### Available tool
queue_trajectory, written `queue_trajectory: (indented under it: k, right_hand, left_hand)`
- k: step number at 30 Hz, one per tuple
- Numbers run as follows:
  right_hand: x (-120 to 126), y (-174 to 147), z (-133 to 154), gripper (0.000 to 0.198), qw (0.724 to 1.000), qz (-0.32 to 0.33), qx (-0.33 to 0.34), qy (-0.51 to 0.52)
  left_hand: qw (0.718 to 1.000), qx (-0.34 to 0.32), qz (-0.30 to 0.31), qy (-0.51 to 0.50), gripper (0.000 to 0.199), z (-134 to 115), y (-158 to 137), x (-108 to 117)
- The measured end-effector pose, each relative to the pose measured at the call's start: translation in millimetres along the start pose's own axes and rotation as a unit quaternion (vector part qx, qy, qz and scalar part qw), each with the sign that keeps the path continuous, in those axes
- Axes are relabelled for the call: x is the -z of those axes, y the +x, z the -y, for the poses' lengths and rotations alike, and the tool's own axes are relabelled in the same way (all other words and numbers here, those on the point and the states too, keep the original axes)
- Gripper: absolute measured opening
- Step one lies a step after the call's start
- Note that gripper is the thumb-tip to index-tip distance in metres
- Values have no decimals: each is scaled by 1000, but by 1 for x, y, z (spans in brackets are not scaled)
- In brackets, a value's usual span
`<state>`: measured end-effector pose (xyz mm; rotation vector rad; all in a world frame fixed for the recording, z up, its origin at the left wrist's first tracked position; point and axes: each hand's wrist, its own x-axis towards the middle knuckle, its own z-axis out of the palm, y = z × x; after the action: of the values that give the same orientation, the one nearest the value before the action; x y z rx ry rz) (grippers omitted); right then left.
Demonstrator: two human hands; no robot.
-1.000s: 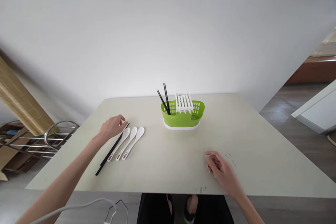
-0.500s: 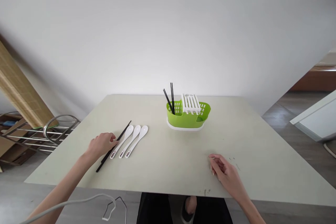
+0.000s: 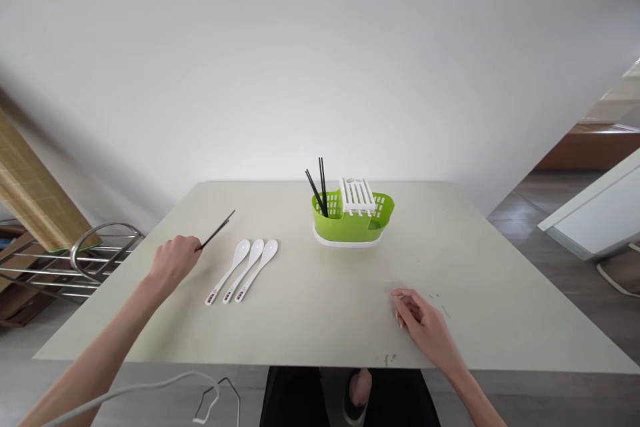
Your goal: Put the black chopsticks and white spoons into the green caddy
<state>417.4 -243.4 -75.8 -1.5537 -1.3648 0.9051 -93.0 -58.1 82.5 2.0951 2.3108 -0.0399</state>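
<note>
My left hand [image 3: 175, 260] is closed around a pair of black chopsticks [image 3: 218, 229], whose thin ends stick out up and to the right; the rest is hidden by the hand. Just right of it, three white spoons [image 3: 253, 270] lie side by side, bowls pointing away from me. A green cutlery basket [image 3: 345, 227] on a white base stands farther back, with several black chopsticks [image 3: 321, 192] leaning in its left part and a white slotted rack [image 3: 358, 195] across its middle. My right hand [image 3: 420, 320] rests on the table at the right, fingers curled, with nothing visible in them.
The pale table [image 3: 320, 327] reaches back to a white wall [image 3: 320, 67]. Beyond its left edge stand a metal rack [image 3: 107, 247] and a rolled bamboo mat [image 3: 40, 180]. A pale cable [image 3: 135, 387] runs across the lower left, below the table's front edge.
My left hand has closed on the black chopsticks and moved slightly up and left, lifting them from beside the spoons. The right hand stays in place. The view has shifted slightly.
</note>
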Motion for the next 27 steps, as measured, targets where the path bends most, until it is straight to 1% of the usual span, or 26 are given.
queue_trajectory:
  k: [2,3,4,6,7,8,10,12,14,16,19,21,23,27]
  right_hand:
    - [0,0,-1,50,1000,4,-4,1]
    - [0,0,-1,49,1000,6,-7,3]
    - [-1,0,0,49,1000,9,-9,7]
    - [-5,-1,5,51,999,16,-12,26]
    - [-9,-2,10,51,999,24,-13,41]
    - [-15,-3,16,52,998,35,-13,59]
    - [-29,-7,33,53,993,69,-11,95]
    - [-45,-11,55,51,987,103,-2,123]
    - [-60,-14,77,51,981,126,15,150]
    - [-72,-15,96,55,967,159,21,196]
    - [-84,-14,112,58,938,211,5,275]
    - [-89,-13,115,60,926,224,-18,302]
    - [-92,-12,113,61,928,211,-39,305]
    - [-92,-12,106,64,932,181,-54,309]
  left_hand:
    - [998,3,-60,-20,38,-7,-4,19]
    - [994,-4,-95,-46,38,-14,-9,29]
    - [987,-17,-126,-96,38,-24,-16,38]
    - [959,-40,-166,-227,38,-48,-32,50]
    - [942,-39,-155,-294,40,-62,-42,53]
    - [924,-36,-124,-360,45,-77,-52,53]
    - [885,-38,-45,-461,50,-108,-70,45]
    - [847,-56,23,-528,49,-136,-85,29]
    - [813,-68,72,-574,46,-160,-97,12]
    - [781,-68,113,-611,44,-177,-105,-3]
    - [730,-62,158,-662,42,-193,-114,-16]
    - [704,-60,167,-688,41,-198,-117,-21]
    - [692,-57,169,-700,38,-199,-119,-23]
    - [685,-53,178,-705,37,-198,-117,-26]
